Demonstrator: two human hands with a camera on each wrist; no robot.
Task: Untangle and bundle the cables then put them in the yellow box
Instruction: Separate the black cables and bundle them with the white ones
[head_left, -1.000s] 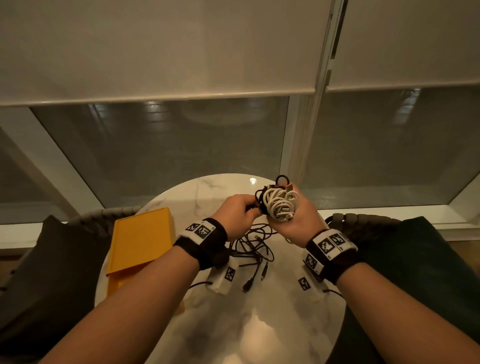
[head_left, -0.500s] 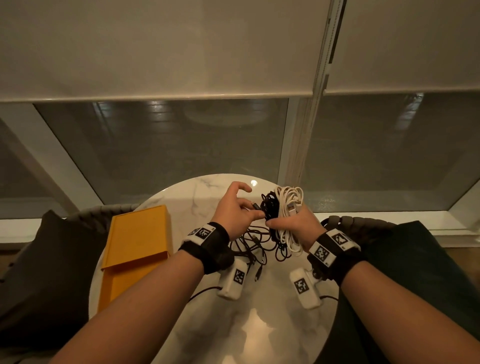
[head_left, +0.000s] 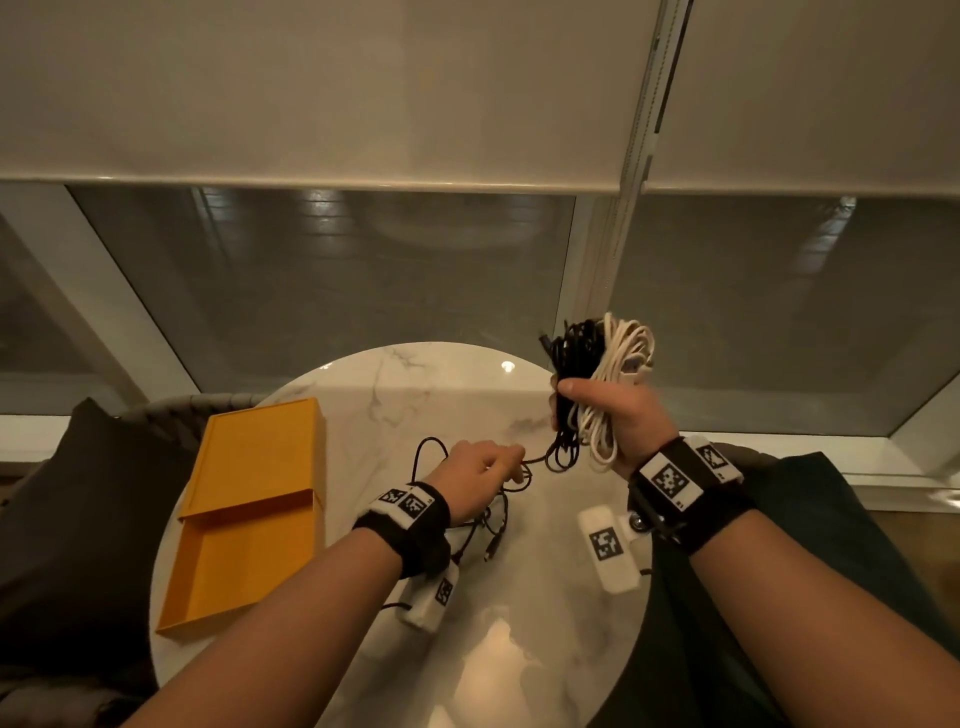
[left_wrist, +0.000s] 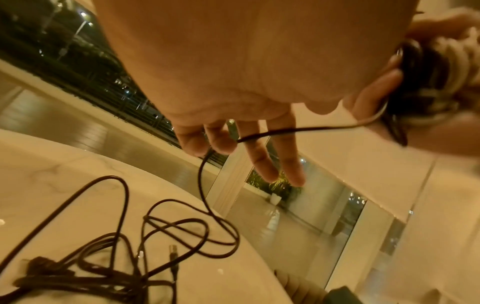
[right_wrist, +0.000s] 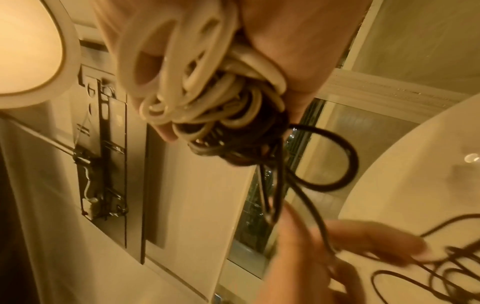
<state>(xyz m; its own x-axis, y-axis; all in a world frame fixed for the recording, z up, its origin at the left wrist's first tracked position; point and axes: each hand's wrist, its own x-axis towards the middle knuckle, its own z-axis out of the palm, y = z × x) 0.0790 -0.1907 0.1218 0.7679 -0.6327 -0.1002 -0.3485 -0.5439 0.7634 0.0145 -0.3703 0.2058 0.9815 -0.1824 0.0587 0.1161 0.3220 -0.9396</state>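
My right hand (head_left: 623, 421) is raised above the table's far right edge and grips a bundle of coiled white cable (head_left: 621, 358) and black cable (head_left: 576, 353); the coils (right_wrist: 197, 78) fill its palm. One black strand (head_left: 545, 457) runs down from the bundle to my left hand (head_left: 483, 470), which pinches it low over the table; the strand (left_wrist: 285, 130) crosses its fingers. More loose black cable (left_wrist: 155, 242) lies tangled on the marble table (head_left: 395, 395). The yellow box (head_left: 244, 561) sits on the left, its lid slid halfway back.
Dark cushioned chairs flank the round table, one on the left (head_left: 67, 519) and one on the right (head_left: 841, 519). Window glass and a lowered blind (head_left: 363, 104) stand just beyond the table's far edge. A black plug end (head_left: 491, 551) lies by my left wrist.
My right hand has lifted the bundle up and to the right. My left hand has dropped toward the table, drawing a black strand out of the bundle.
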